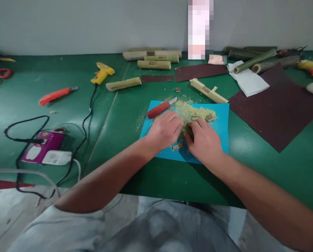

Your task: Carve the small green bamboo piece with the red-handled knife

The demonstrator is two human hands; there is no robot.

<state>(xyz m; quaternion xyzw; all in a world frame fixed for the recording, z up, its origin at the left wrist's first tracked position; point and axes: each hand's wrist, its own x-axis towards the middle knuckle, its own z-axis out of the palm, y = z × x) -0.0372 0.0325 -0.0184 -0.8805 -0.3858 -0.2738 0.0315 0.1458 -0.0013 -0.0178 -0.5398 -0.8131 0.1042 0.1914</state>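
Over a blue sheet (221, 140) on the table, both hands are close together. My right hand (205, 138) is closed around a short greenish piece of bamboo (188, 130), mostly covered by the fingers. My left hand (164, 128) is closed, its fingertips at the left end of that piece; what they pinch is hidden. Yellow-green sawdust (195, 111) and shavings are heaped just beyond the fingers. A red-handled craft knife (158, 109) lies above my left hand, blade pointing right. Below the hands is a small pale bamboo chip (177, 146).
Cut bamboo tubes (154, 64) lie at the back, and a notched bamboo piece (208, 91) behind the sheet. Brown sandpaper (274, 115) and a white tissue (250, 82) are at right. Left are a yellow glue gun (103, 73), an orange cutter (55, 96) and a purple power strip (41, 148) with cords.
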